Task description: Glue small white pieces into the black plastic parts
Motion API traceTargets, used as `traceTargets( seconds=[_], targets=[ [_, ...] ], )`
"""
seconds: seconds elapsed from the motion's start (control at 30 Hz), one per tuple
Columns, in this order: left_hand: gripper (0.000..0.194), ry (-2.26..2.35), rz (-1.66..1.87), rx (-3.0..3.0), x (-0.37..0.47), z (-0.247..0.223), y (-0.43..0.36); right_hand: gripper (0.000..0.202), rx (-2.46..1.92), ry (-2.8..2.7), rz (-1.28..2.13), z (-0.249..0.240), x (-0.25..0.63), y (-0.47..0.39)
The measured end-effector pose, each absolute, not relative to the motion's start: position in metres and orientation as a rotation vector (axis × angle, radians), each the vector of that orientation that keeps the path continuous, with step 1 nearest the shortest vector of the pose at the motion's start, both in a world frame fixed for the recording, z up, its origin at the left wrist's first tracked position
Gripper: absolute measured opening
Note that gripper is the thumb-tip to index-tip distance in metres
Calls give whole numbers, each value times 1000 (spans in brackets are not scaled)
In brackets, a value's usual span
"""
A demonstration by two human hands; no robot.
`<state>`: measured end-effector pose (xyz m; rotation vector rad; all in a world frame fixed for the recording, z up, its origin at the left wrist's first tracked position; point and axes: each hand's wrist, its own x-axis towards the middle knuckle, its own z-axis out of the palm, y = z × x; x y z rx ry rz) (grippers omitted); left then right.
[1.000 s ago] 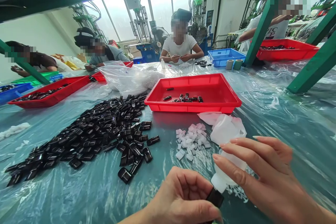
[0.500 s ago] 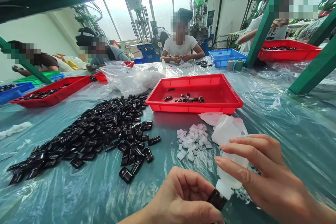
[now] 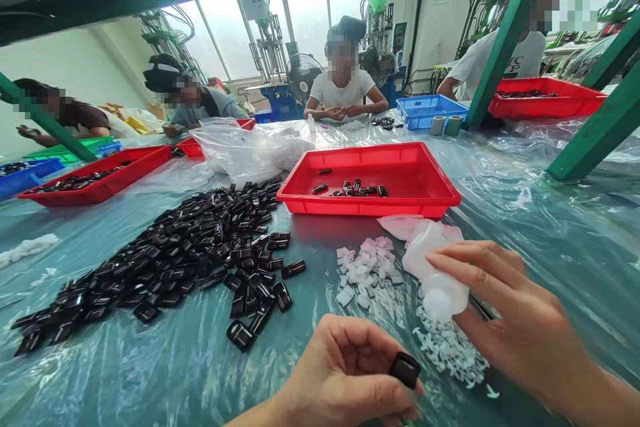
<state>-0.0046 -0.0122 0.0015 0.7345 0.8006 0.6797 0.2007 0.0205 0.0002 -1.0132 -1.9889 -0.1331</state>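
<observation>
Between the thumb and fingers of my left hand [image 3: 345, 373] is a small glossy black plastic part [image 3: 405, 369]. My right hand [image 3: 520, 313] is closed around a translucent white squeeze bottle [image 3: 443, 290], tilted with its nozzle end toward me and apart from the black part. Beneath the bottle lies a heap of tiny white plastic pieces [image 3: 453, 350]. Flat white pieces [image 3: 370, 265] form another pile just beyond my left hand. To the left spreads a large heap of similar black parts [image 3: 185, 247].
A red tray [image 3: 370, 205] with several black parts stands ahead. Behind it are a clear plastic bag [image 3: 235, 147] and a blue tray [image 3: 433, 107]. A green post [image 3: 500, 47] rises at the right. Several co-workers sit around the plastic-covered table [image 3: 150, 373].
The bottle has moved up and away from the black part, its nozzle no longer against it. My left hand has turned the part, and the heap of tiny white pieces shows more.
</observation>
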Motion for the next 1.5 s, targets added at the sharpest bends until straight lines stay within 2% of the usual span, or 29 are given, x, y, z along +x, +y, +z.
traceTargets(
  seconds=[0.13,0.27,0.5,0.67,0.73,0.87,0.93,1.0,1.03,1.13,1.23,1.5],
  targets=[
    [20,807,735,791,-5,-2,-12,30,-1415,-1673,210,-6,216,36],
    [18,795,769,857,-5,-7,-14,27,-1559,-1506,342,-18,236,60],
    [18,859,807,899,-4,-7,-14,20,-1715,-1423,428,-44,262,82],
    [21,948,819,915,-5,0,-10,24,-1697,-1467,365,-52,268,85],
    [22,985,833,936,-4,1,-9,32,-1654,-1454,279,-49,268,87],
    [20,1053,815,1027,-5,-2,-9,65,-1573,-1399,35,-29,259,78],
    [19,1098,787,1068,-5,-4,-10,57,-1490,-1453,-53,-15,248,65],
    [20,1147,740,1103,-4,-4,-10,18,-1340,-1655,-42,-5,233,51],
    [19,1174,716,1128,-4,-3,-10,6,-1247,-1795,8,-2,227,45],
    [16,1251,670,1234,-3,0,-10,17,-1076,-2135,95,-4,211,34],
    [14,1267,661,1267,-2,-2,-9,24,-1129,-2291,106,-14,205,34],
    [17,1202,665,1237,2,-16,-10,24,-1266,-2392,156,-18,204,40]
  ],
)
